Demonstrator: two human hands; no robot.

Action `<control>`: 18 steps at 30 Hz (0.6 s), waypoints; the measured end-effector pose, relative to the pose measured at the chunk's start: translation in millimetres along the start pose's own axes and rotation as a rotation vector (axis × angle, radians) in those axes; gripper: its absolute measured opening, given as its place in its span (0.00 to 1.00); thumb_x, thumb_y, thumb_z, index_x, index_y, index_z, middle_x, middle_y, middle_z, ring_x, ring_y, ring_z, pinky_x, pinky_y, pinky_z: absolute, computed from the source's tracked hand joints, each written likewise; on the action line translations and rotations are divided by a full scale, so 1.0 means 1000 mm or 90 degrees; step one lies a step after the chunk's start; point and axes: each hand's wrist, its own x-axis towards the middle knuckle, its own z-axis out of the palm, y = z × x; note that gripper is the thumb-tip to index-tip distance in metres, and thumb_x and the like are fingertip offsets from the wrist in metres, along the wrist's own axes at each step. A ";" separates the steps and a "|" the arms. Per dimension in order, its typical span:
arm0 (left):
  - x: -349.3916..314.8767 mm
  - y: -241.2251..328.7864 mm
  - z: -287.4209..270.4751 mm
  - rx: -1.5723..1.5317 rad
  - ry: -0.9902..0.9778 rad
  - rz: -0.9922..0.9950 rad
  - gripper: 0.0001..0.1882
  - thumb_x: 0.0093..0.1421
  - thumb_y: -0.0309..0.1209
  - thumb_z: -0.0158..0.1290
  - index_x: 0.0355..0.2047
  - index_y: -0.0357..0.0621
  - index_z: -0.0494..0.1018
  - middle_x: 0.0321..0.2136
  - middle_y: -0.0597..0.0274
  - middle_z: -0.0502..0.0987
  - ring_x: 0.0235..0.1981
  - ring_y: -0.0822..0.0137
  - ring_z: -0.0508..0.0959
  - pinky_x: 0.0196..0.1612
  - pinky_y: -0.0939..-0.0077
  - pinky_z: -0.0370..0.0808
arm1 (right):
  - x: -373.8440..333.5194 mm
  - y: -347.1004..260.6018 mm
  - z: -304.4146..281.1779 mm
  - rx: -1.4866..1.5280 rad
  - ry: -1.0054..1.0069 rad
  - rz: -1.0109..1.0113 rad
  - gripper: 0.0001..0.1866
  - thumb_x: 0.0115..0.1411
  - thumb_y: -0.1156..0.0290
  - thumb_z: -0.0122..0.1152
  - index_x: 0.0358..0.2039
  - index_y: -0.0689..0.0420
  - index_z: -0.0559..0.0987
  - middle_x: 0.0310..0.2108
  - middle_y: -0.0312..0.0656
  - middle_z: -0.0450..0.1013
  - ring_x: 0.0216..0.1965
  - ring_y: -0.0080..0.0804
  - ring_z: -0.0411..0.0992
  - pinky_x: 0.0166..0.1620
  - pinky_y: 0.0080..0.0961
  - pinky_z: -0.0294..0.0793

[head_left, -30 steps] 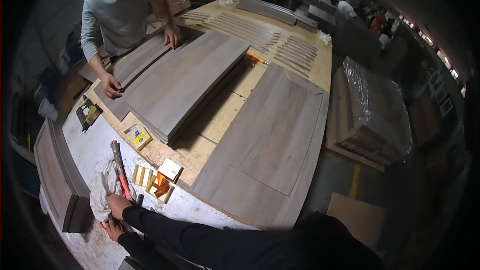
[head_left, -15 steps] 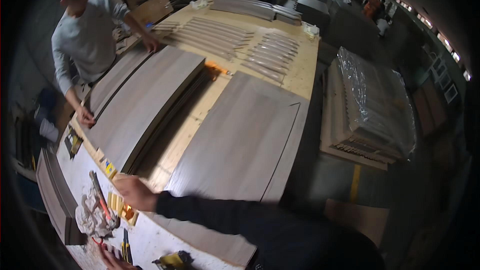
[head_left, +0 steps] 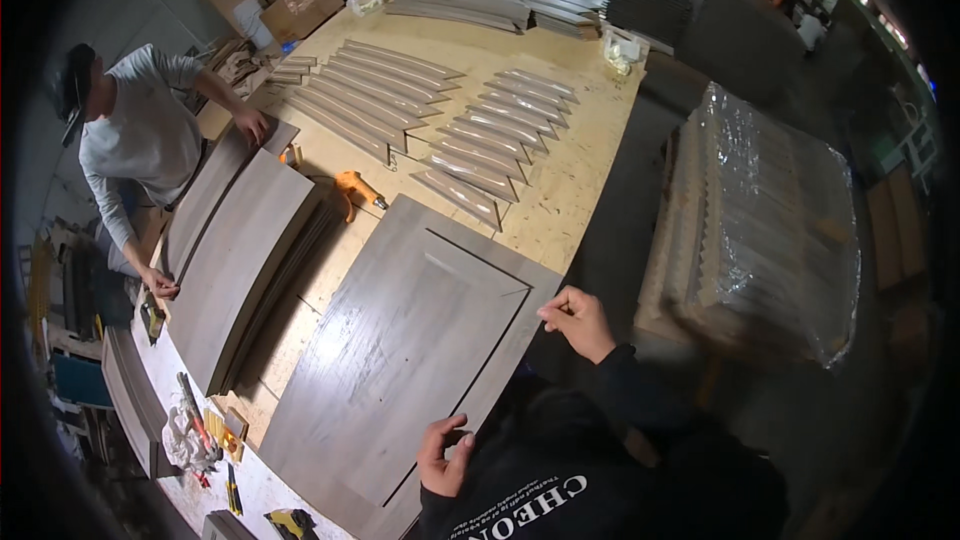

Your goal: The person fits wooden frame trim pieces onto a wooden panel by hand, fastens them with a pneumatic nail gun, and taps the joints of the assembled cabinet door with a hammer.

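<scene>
Two bare hands are seen from above at the near right edge of a grey wood-grained panel [head_left: 370, 360], which is laid flat at the near middle of a light wooden tabletop [head_left: 568, 212]. The left hand [head_left: 446, 455], nearer, is held half-curled over the panel's near edge, with thumb and forefinger slightly parted; whether the panel is touched cannot be told. The right hand [head_left: 578, 323], farther off, is held at the right edge with fingers bent and thumb brought close to the forefinger; whether anything thin is pinched there cannot be told. The panel is marked by a dark angled line [head_left: 490, 350]. White lettering [head_left: 530, 508] is printed across a dark garment [head_left: 625, 485] at the near edge. On the left, a second stack of panels [head_left: 240, 250] is attended by a co-worker [head_left: 150, 135] in a pale top, whose hands are set toward its far and near ends. An orange tool [head_left: 355, 187] is placed beyond the panel, before rows of trim strips [head_left: 365, 105]. On the right, a stack is wrapped in clear film [head_left: 775, 230].
</scene>
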 end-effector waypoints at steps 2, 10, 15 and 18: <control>0.011 -0.004 0.007 -0.010 0.013 -0.009 0.14 0.55 0.20 0.52 0.43 0.35 0.69 0.38 0.59 0.73 0.38 0.69 0.75 0.43 0.76 0.72 | 0.016 -0.004 -0.006 -0.016 0.037 -0.045 0.09 0.52 0.72 0.63 0.23 0.62 0.73 0.18 0.37 0.72 0.20 0.18 0.70 0.25 0.17 0.69; 0.084 -0.016 0.020 -0.176 0.071 -0.049 0.13 0.57 0.22 0.51 0.43 0.33 0.70 0.37 0.56 0.74 0.40 0.67 0.74 0.44 0.74 0.73 | 0.055 0.002 -0.008 -0.175 0.134 -0.244 0.17 0.48 0.80 0.59 0.14 0.58 0.59 0.14 0.35 0.59 0.17 0.19 0.55 0.22 0.20 0.58; 0.143 0.008 0.021 -0.159 0.060 -0.047 0.12 0.57 0.25 0.53 0.42 0.36 0.71 0.35 0.61 0.76 0.38 0.74 0.74 0.44 0.80 0.71 | 0.084 -0.002 -0.001 -0.066 0.156 -0.239 0.18 0.48 0.86 0.52 0.15 0.57 0.54 0.15 0.33 0.51 0.19 0.18 0.49 0.23 0.18 0.52; 0.219 0.008 0.025 -0.115 0.070 -0.005 0.13 0.56 0.25 0.53 0.42 0.35 0.72 0.34 0.61 0.76 0.36 0.74 0.74 0.41 0.81 0.71 | 0.107 0.006 -0.004 -0.045 0.143 -0.159 0.19 0.51 0.84 0.54 0.16 0.57 0.53 0.15 0.31 0.52 0.19 0.17 0.49 0.23 0.17 0.53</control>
